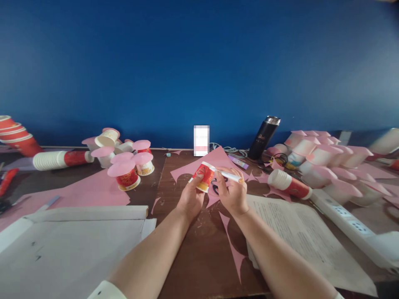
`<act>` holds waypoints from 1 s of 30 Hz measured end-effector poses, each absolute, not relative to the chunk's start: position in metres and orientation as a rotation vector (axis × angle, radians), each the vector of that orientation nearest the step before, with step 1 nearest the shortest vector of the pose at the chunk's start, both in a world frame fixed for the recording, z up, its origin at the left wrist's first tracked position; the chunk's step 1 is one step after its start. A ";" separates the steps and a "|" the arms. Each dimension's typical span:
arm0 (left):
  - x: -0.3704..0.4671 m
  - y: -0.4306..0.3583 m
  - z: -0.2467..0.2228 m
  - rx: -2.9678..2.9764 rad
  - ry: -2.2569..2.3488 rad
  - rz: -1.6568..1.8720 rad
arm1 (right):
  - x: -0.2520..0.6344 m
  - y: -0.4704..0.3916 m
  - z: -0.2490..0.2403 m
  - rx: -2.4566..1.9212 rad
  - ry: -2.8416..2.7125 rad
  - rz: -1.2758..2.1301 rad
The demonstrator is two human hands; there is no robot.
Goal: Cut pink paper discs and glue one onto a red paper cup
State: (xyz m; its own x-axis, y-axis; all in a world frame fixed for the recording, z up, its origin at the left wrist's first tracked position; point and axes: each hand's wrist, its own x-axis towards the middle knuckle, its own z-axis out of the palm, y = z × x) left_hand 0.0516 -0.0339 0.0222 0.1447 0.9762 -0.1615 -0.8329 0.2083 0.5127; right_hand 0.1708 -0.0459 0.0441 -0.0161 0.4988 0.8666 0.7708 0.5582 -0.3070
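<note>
A red and gold paper cup (205, 176) is gripped by my left hand (190, 198), tilted above the brown table. My right hand (233, 192) holds a white stick-like tool (231, 177), its left end close to the cup's rim. Dark scissor handles (215, 187) show partly between my hands. Behind them lies a cut pink paper sheet (218, 157). To the left stand several cups topped with pink paper discs (122, 169).
Stacked red cups (76, 158) lie at the left, near a white box lid (71, 241). At the right are a black thermos (263, 139), a printed sheet (299, 236), a power strip (349, 224) and several cups with pink tops (324, 155).
</note>
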 end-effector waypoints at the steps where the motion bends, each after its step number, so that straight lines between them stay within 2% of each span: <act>1: 0.052 -0.034 0.022 0.329 0.520 1.339 | 0.171 -0.046 0.044 -1.077 -1.671 -0.304; 30: 0.048 -0.035 0.028 0.228 0.554 1.363 | 0.171 -0.045 0.044 -1.074 -1.667 -0.312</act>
State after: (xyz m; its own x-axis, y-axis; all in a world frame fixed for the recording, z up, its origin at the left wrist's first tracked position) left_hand 0.0479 -0.0347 0.0285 0.1038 0.9646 -0.2424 -0.8602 0.2094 0.4650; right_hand 0.1710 -0.0453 0.0444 -0.0158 0.4911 0.8710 0.7730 0.5585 -0.3009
